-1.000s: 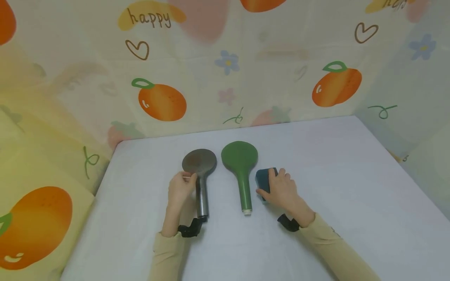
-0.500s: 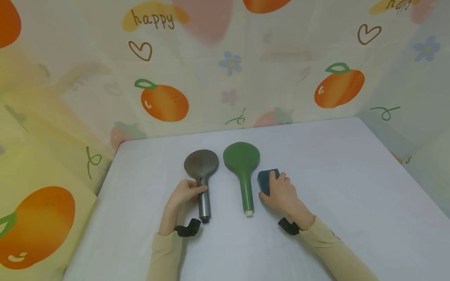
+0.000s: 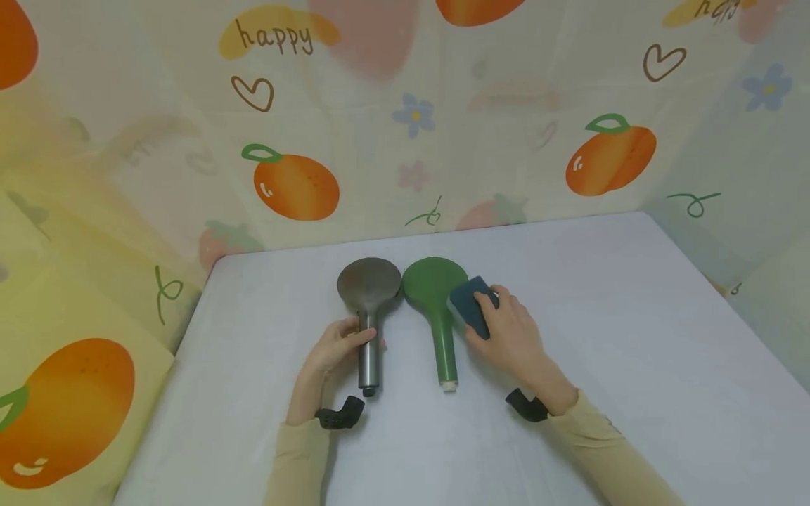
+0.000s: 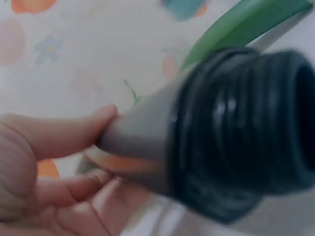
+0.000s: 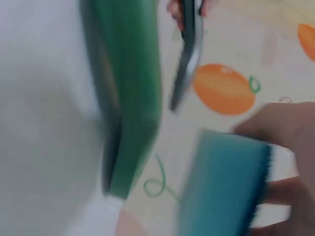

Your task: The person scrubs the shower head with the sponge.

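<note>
My left hand (image 3: pixel 335 346) grips the handle of a grey shower head (image 3: pixel 370 282), thumb across the top of the handle. In the left wrist view the black threaded end (image 4: pixel 236 123) of that handle fills the right side. A green shower head (image 3: pixel 435 281) lies on the table just to its right, face down, handle toward me; their round heads overlap at the edges in the head view. My right hand (image 3: pixel 515 337) holds a blue sponge (image 3: pixel 470 306) with fingers and thumb, beside the green handle. The sponge's lighter teal side (image 5: pixel 216 182) shows in the right wrist view.
The white table (image 3: pixel 601 295) runs back to a cloth backdrop (image 3: pixel 506 84) printed with oranges, hearts and flowers. More printed cloth (image 3: pixel 82 281) hangs along the left side. Each wrist wears a black camera mount (image 3: pixel 340 413).
The left hand has moved from beside the grey shower head's neck to grip its handle, shifting it slightly right. The right hand has raised the sponge and brought it left, overlapping the green head's edge.
</note>
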